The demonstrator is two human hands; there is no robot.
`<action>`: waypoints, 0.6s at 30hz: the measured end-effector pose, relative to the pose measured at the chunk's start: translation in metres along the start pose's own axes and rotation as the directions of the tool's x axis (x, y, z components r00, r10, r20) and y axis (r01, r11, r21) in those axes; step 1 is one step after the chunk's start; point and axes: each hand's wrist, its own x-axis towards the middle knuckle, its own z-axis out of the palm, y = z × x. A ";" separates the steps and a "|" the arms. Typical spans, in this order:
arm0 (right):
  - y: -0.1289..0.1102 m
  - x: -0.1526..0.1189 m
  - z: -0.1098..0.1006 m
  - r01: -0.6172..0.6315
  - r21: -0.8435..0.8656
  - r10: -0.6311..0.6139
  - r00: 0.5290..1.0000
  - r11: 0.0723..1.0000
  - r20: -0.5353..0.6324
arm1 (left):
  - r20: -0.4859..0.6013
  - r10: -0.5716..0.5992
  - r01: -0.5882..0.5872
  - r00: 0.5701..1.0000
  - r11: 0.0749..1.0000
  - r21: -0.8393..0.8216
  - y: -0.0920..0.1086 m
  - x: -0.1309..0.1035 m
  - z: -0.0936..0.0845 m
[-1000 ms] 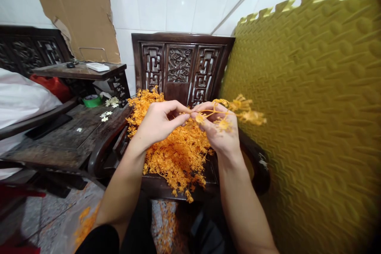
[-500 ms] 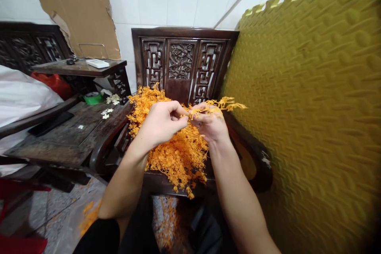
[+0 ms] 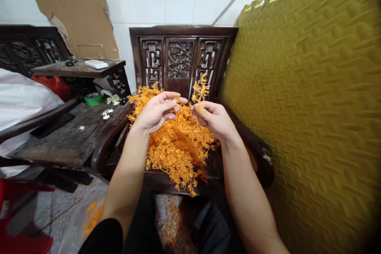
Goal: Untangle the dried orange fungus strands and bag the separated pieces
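A heap of orange artificial plant sprigs [image 3: 178, 149] covers the seat of a dark carved wooden chair [image 3: 180, 84]. Above the heap, my right hand [image 3: 214, 119] pinches one orange sprig [image 3: 201, 89], whose branched end points upward. To its left is my left hand [image 3: 159, 112], with thumb and index finger close together and the other fingers curled. A small orange piece [image 3: 177, 101] shows between those fingertips. The two hands are a short gap apart, and neither touches the other.
A yellow foam mat [image 3: 309, 87] stands along the right side. To the left, a dark wooden table [image 3: 68, 135] bears green tape [image 3: 93, 99] and small pale pieces [image 3: 107, 113]. A red stool [image 3: 20, 214] and a plastic bag with orange bits [image 3: 93, 218] are at lower left.
My hands have moved apart after meeting at the fingertips. My right hand has turned, and the sprig that pointed right now stands upright. My left fingers have opened slightly.
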 end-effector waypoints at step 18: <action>0.002 -0.002 0.019 0.203 0.018 -0.203 0.978 0.979 0.055 | -0.039 0.419 -0.303 0.907 0.713 0.632 -0.019 -0.005 0.027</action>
